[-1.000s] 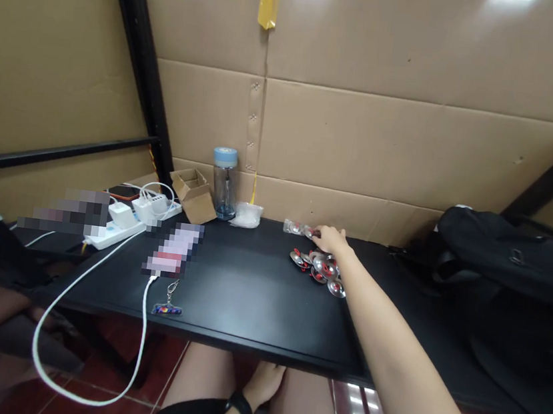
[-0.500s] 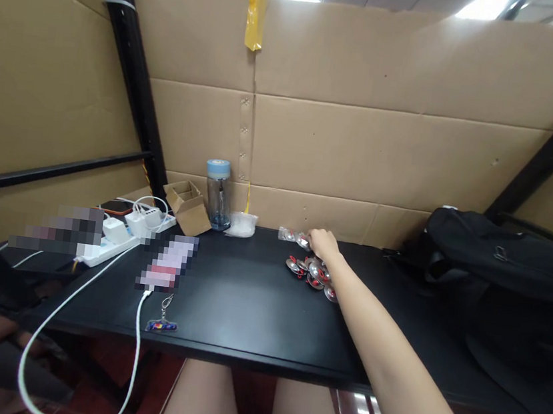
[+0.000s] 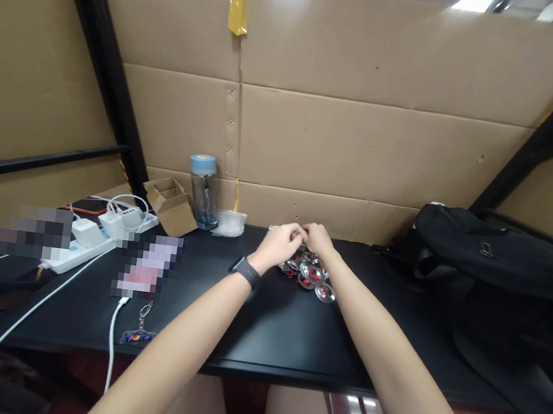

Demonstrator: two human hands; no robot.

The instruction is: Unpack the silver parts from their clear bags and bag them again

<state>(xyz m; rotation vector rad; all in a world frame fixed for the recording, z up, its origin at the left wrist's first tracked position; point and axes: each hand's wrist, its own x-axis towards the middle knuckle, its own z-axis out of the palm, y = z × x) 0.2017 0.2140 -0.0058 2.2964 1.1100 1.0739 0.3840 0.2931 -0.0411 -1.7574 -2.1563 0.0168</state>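
A small heap of shiny round metal pieces with red parts lies near the back of the black table. My left hand, with a black band on its wrist, has its fingers curled at the far side of the heap. My right hand meets it there, fingers bent and touching the left hand's fingertips. Whatever sits between the fingers is too small to make out.
A blue-lidded bottle, a small open cardboard box and a clear bag stand at the back left. A white power strip with chargers, a white cable and a keyring lie left. A black backpack fills the right side. Cardboard walls surround the table.
My left hand rose from my lap and reached over the table to join the right hand at the heap. The right hand stayed by the metal pieces.
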